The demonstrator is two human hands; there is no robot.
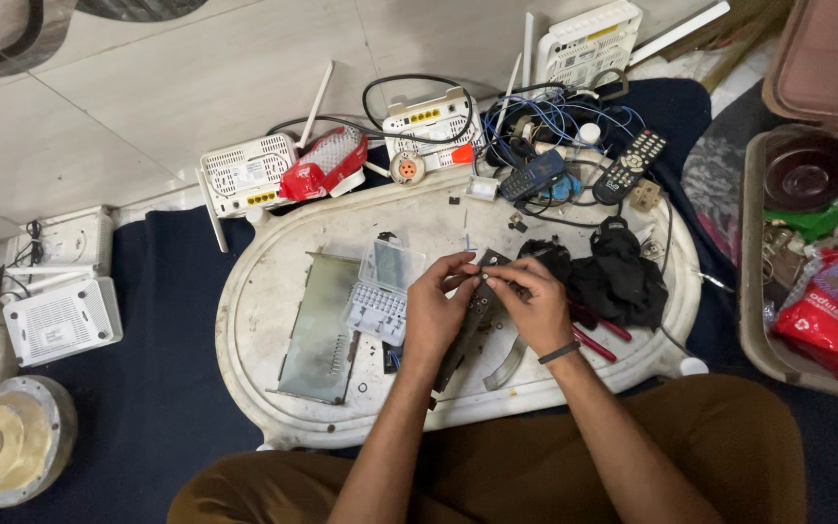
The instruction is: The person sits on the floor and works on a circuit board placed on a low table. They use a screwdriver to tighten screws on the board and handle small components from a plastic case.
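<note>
Dark narrow circuit strip [474, 309] over the white oval tray [273, 291], long axis running from the wrists up-right, both hands equally near: left hand [434, 312] and right hand [535, 306] fingers pinched closed on its far end.

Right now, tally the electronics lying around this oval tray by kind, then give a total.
White routers: 5
Remote controls: 1
Handsets: 1
Total: 7
Both hands, left hand and right hand, hold a small dark part over the tray.
</note>
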